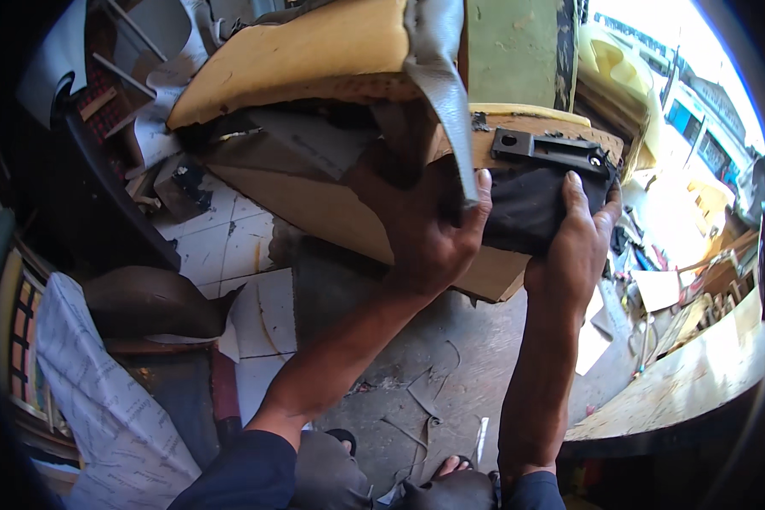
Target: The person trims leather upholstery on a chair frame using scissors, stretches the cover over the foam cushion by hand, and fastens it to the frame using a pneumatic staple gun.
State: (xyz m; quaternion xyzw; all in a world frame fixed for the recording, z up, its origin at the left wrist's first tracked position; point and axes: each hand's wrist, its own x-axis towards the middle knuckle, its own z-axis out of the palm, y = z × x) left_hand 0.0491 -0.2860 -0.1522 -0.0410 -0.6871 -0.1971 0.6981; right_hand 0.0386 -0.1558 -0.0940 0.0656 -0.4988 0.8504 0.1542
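Observation:
A seat or sofa part with a wooden frame, yellow foam and a loose grey leatherette cover stands in front of me. My left hand is closed at the hanging end of the leatherette, its thumb up against the edge; its other fingers are in shadow. Black cloth lies over the frame's right end. My right hand grips this cloth at the right corner, thumb on top and fingers round the outer side. Just above that thumb, a black bracket-like piece rests on the wooden edge.
White patterned sheeting and a brown leatherette piece lie at the left. A pale green panel rises behind the seat. Thin strips litter the floor near my feet. Scraps and a curved board are at the right.

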